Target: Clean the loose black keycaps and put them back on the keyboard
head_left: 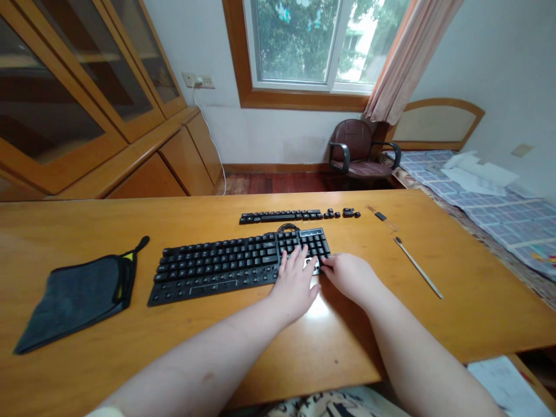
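A black keyboard lies slightly slanted on the desk, its lowest rows bare of keycaps. My left hand rests over its right part, palm down with the fingers spread across the arrow-key and number-pad area. At the keyboard's lower right edge is my right hand, its fingers curled and drawn together against the number pad. What its fingertips grip, if anything, is hidden. Loose keycaps stand in a row behind the keyboard, with a few more keycaps to their right.
A wire keycap puller and a thin brush lie on the desk at right. A folded grey cloth with a black loop is at left. Beyond the desk stand a chair, a bed and a cabinet.
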Demonstrator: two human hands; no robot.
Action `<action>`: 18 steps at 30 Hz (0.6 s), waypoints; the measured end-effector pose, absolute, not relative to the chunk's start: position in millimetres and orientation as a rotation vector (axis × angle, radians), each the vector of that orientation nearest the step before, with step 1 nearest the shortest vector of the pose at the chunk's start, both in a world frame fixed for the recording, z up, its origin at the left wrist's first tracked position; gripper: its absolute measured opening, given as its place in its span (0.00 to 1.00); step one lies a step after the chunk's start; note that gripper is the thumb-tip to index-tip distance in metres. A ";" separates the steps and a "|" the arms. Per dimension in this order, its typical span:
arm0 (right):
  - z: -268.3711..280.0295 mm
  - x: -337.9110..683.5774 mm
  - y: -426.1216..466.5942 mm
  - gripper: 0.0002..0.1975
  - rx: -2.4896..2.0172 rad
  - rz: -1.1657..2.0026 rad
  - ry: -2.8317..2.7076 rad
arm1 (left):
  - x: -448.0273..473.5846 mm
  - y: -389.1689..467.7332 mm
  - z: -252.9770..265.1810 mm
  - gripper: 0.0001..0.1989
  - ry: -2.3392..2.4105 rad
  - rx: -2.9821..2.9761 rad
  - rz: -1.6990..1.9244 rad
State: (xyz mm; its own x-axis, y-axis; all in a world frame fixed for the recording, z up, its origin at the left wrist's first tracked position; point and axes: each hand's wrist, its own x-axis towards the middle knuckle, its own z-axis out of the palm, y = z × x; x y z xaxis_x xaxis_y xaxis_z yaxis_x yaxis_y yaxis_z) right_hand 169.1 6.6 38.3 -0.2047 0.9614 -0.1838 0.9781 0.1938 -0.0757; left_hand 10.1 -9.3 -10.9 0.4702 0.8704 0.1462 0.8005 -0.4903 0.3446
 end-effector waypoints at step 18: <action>79.1 258.2 80.0 0.17 2.830 -0.235 2.070 | 9.1 -9.6 -6.8 0.30 1.421 2.462 0.431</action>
